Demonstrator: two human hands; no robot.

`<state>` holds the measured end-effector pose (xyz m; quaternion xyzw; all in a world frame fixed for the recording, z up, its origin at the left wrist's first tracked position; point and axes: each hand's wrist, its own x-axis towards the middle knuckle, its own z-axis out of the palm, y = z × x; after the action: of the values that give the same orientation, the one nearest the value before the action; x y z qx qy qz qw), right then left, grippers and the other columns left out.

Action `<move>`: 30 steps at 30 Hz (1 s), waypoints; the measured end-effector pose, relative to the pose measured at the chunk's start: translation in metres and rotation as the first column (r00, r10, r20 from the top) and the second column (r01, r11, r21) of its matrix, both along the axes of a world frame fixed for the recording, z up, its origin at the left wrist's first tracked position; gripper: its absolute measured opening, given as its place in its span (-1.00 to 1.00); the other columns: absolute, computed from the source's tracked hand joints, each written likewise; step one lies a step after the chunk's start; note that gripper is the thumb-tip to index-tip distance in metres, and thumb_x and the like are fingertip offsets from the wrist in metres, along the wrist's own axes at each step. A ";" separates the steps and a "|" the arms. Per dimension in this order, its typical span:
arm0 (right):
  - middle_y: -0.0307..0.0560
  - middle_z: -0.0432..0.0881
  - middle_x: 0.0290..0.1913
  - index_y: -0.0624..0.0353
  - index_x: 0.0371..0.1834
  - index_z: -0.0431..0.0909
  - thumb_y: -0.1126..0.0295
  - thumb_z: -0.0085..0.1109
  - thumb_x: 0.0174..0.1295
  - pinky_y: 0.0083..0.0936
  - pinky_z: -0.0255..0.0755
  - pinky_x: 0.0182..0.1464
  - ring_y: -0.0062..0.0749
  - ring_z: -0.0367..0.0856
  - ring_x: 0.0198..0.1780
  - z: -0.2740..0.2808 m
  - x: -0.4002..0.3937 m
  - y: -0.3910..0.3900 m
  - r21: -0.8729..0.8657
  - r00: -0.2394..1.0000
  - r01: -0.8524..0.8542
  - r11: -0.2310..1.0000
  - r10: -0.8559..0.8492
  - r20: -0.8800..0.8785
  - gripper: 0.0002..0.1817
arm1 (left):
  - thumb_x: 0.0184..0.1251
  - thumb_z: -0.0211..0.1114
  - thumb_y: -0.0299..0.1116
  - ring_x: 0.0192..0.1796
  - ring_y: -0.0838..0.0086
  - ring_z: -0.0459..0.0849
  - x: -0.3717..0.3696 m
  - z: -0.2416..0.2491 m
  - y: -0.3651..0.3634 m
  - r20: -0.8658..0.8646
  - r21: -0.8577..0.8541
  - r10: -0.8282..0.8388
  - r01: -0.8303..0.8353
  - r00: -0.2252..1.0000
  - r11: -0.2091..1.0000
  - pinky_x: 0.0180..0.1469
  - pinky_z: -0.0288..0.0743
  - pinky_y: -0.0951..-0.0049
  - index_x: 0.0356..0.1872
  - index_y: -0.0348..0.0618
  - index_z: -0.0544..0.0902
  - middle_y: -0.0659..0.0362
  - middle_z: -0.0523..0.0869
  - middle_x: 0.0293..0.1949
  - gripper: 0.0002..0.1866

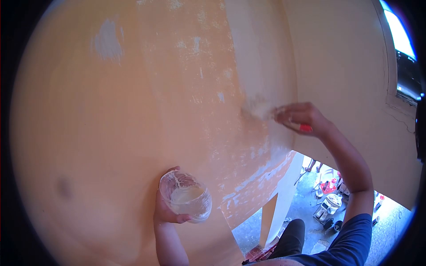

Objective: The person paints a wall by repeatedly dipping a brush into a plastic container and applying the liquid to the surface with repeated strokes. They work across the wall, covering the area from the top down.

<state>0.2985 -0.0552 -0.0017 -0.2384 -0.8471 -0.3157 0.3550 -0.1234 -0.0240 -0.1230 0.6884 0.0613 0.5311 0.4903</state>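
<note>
My left hand (167, 208) is wrapped round a clear plastic tub (205, 213), tilted towards me. White paint (188, 195) lies in the tub and smears its inner walls. Higher and to the right, my right hand (306, 117) is closed on a paintbrush (258, 108). The brush's red handle end (305, 128) pokes out below the palm, while its head is blurred against the wall. Around it, the orange wall (111, 133) carries a broad whitish band (257, 53) near the corner and several patchy white strokes.
A plain side wall (346, 66) meets the orange wall at the right, with a window (401, 40) at its upper edge. Far below is a floor (262, 226) with buckets and tools, a red tray (328, 186) and another person's legs (316, 166).
</note>
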 end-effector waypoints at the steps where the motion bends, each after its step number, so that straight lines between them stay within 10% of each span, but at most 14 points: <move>1: -0.06 0.72 -0.24 0.19 -0.31 0.67 0.51 0.32 0.10 -0.42 0.61 -0.11 -0.25 0.72 -0.19 -0.002 0.003 -0.006 0.002 1.000 0.002 1.000 -0.002 0.000 -0.91 | -0.48 0.71 -0.23 0.14 0.30 0.56 0.001 0.001 0.000 -0.011 -0.001 -0.001 0.001 1.000 1.000 0.21 0.44 0.25 0.35 -0.36 0.10 0.06 0.55 0.05 0.25; 6: -0.12 0.73 -0.24 0.13 -0.27 0.70 0.46 0.36 0.08 -0.44 0.58 -0.12 -0.32 0.71 -0.22 0.043 0.000 -0.016 -0.343 0.998 0.064 0.937 -0.061 0.020 -0.86 | -0.49 0.71 -0.23 0.13 0.30 0.56 0.002 0.005 0.000 -0.026 0.017 0.003 -0.003 1.000 1.000 0.22 0.43 0.25 0.35 -0.36 0.10 0.07 0.55 0.04 0.25; 16: -0.12 0.70 -0.14 0.25 -0.19 0.64 0.52 0.26 0.18 -0.56 0.52 0.01 -0.44 0.66 -0.11 0.196 -0.014 -0.013 0.137 0.938 0.085 0.987 -0.033 -0.345 -0.86 | -0.47 0.71 -0.21 0.13 0.29 0.56 0.000 0.009 -0.002 0.002 0.014 -0.028 0.028 1.000 1.000 0.21 0.43 0.23 0.35 -0.35 0.10 0.06 0.56 0.05 0.25; 26: -0.14 0.72 -0.24 0.09 -0.32 0.68 0.55 0.39 0.03 -0.45 0.62 -0.13 -0.29 0.72 -0.21 -0.007 0.019 0.004 -0.058 0.986 0.056 0.997 -0.064 -0.151 -0.84 | -0.46 0.70 -0.28 0.18 0.27 0.52 -0.003 0.009 0.000 -0.021 0.020 -0.046 0.046 0.999 0.999 0.26 0.38 0.19 0.35 -0.33 0.13 0.04 0.54 0.08 0.22; 30: -0.13 0.73 -0.19 0.09 -0.28 0.69 0.56 0.35 0.07 -0.44 0.59 -0.04 -0.32 0.71 -0.14 0.014 0.029 -0.016 -0.116 0.970 -0.037 0.993 0.007 -0.244 -0.84 | -0.44 0.70 -0.29 0.19 0.27 0.51 -0.001 0.018 -0.004 -0.061 0.080 -0.047 0.051 0.997 0.995 0.27 0.36 0.18 0.36 -0.32 0.13 0.04 0.53 0.09 0.21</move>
<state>0.3276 -0.0713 0.0121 -0.2865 -0.8171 -0.2290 0.4447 -0.1244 -0.0282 -0.1053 0.7245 0.0370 0.5005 0.4725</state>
